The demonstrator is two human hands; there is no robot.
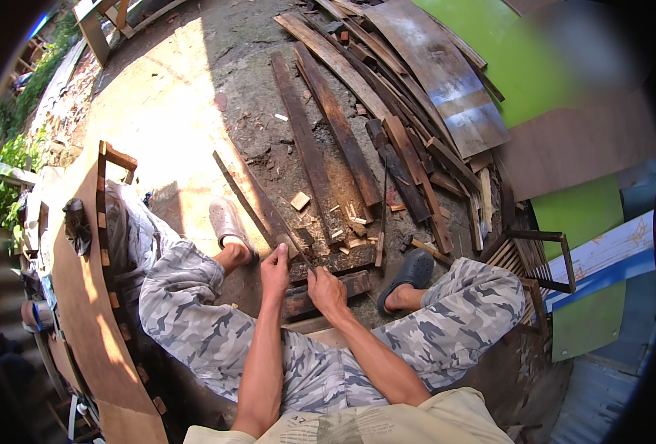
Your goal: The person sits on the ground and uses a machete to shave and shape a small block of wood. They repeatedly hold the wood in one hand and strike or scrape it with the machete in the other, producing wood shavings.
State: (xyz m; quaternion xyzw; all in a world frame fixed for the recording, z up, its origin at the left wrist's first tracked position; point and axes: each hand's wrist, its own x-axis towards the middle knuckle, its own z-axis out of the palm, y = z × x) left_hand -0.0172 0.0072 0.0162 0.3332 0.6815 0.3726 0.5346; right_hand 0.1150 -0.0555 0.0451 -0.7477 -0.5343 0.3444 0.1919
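Note:
My left hand (275, 271) is closed around the near end of a long brown wooden plank (248, 185), which slants away to the far left with one dark edge. Close beside it, my right hand (327, 290) is closed in a fist. A thin dark piece (303, 257) sticks out of that fist toward the plank's end; its kind is unclear. Just beyond both hands lies a short thick wooden block (343, 260), with another dark block (328, 294) nearer to me. Pale wood chips (352, 222) and a small square offcut (300, 200) are scattered past them.
Two dark planks (302, 133) lie ahead. A pile of boards (402, 89) and a grey sheet (443, 81) fill the far right. A long thin tool (381, 222) and a wooden-handled tool (433, 251) lie near my right shoe (409, 277). Wooden frames stand on both sides.

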